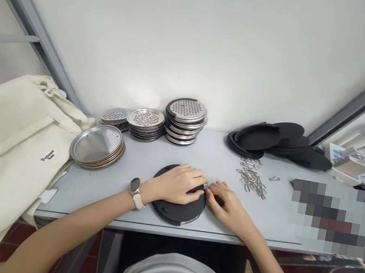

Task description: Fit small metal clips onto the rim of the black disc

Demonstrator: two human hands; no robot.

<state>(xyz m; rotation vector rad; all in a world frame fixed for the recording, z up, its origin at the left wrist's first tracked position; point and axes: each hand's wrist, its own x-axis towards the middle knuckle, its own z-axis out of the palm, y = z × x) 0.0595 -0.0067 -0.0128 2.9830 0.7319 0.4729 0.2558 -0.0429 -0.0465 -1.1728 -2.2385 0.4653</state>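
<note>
A black round disc (172,212) with a small slot lies flat near the front edge of the table. My left hand (179,184) rests across it, fingers bent toward its right rim, holding it down. Close against that rim, my right hand (223,202) is closed in a pinch. A small shiny metal piece shows at its fingertips, mostly hidden, so its kind is unclear. Right of my hands lies a heap of small metal clips (252,179), with one single clip (274,178) apart from it.
Plain metal discs (96,145) are stacked at left. Behind them stand stacks of perforated metal discs (146,118), the tallest stack (187,111) in the middle. Black round covers (256,137) pile up at back right. A cream bag (8,139) leans over the table's left end.
</note>
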